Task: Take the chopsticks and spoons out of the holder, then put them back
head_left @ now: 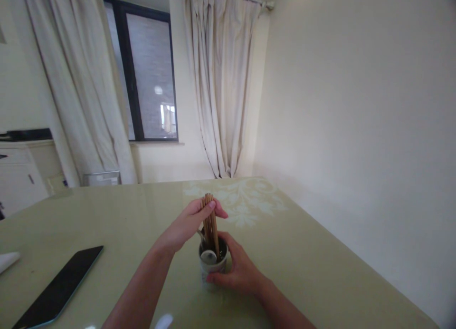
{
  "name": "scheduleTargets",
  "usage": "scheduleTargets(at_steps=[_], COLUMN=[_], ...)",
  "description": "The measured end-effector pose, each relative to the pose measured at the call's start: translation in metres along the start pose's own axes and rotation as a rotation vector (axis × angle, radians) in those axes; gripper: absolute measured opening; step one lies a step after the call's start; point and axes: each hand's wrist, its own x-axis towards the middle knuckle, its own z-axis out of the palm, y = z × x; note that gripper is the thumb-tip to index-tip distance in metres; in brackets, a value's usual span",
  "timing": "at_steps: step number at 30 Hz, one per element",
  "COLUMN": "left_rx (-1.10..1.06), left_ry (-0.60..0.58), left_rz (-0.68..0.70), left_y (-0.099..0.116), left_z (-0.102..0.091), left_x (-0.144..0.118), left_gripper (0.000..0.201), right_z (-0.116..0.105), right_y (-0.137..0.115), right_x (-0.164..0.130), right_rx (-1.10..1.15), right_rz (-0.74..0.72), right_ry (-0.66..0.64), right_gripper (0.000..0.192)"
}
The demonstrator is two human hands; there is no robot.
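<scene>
My left hand (pixel 192 219) pinches a bundle of chopsticks (pixel 211 222) standing in the cup (pixel 213 265), which my right hand (pixel 239 268) grips, mid-table (pixel 302 253), toward its near edge.

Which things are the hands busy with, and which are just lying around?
In use:
- chopsticks, bunch held by left hand
- cup, held by right hand; chopsticks stand in it

Lying about:
- phone, flat on the table
- white thing at the left edge
</scene>
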Motion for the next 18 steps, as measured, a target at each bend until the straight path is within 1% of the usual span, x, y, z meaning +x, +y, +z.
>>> scheduleTargets(at_steps=[3,6,8,10,12,14,15,16,18], left_rx=[-0.145,-0.378,-0.480,-0.510,-0.485,-0.405,-0.348,-0.287,-0.178], left_ry=[0.239,0.407,0.531,0.672,0.793,0.864,0.880,0.881,0.844], left_rz=[0.078,0.166,0.250,0.343,0.418,0.450,0.448,0.430,0.351], left_y=[0.008,0.023,0.037,0.051,0.060,0.061,0.057,0.051,0.029], left_z=[-0.004,-0.017,-0.028,-0.042,-0.056,-0.069,-0.075,-0.079,-0.082], left_x=[0.000,-0.004,-0.010,-0.018,-0.026,-0.030,-0.030,-0.028,-0.019], left_gripper=[0.036,0.028,0.021,0.014,0.010,0.010,0.013,0.017,0.031], right_z=[-0.001,0.000,0.001,0.002,0.002,0.002,0.002,0.002,0.002], right_y=[-0.002,0.000,0.003,0.007,0.009,0.011,0.011,0.012,0.013], right_x=[0.000,0.000,0.000,0.000,0.000,0.000,0.000,0.000,0.000], right_rx=[0.001,-0.003,-0.010,-0.009,-0.001,0.006,0.010,0.014,0.019], right_rz=[0.006,0.003,0.009,0.014,0.009,0.006,0.008,0.011,0.016], right_ry=[-0.015,-0.006,0.009,0.013,0.009,0.012,0.011,0.010,0.008], right_gripper=[0.089,0.088,0.091,0.093,0.093,0.094,0.094,0.094,0.095])
